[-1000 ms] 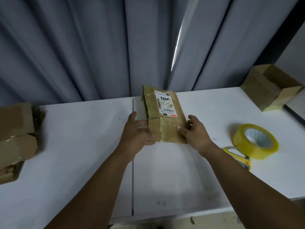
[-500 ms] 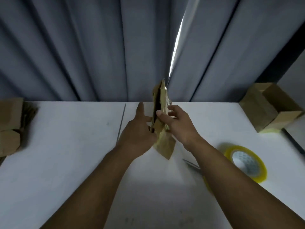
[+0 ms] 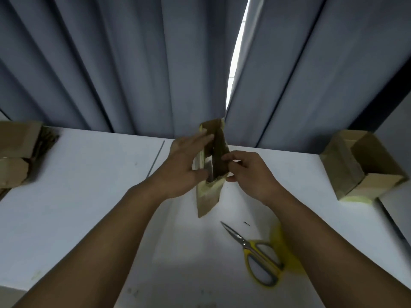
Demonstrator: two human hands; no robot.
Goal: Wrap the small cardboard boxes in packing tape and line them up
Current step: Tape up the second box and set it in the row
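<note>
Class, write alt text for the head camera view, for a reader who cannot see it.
A left hand and a right hand hold a small cardboard box on end over a white table, before grey curtains. Yellow-handled scissors lie by the right forearm; an open carton stands at the right edge, stacked cardboard at the left.

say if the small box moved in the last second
Yes. The small box lay flat on the white table; now it is tipped up on edge.
</note>
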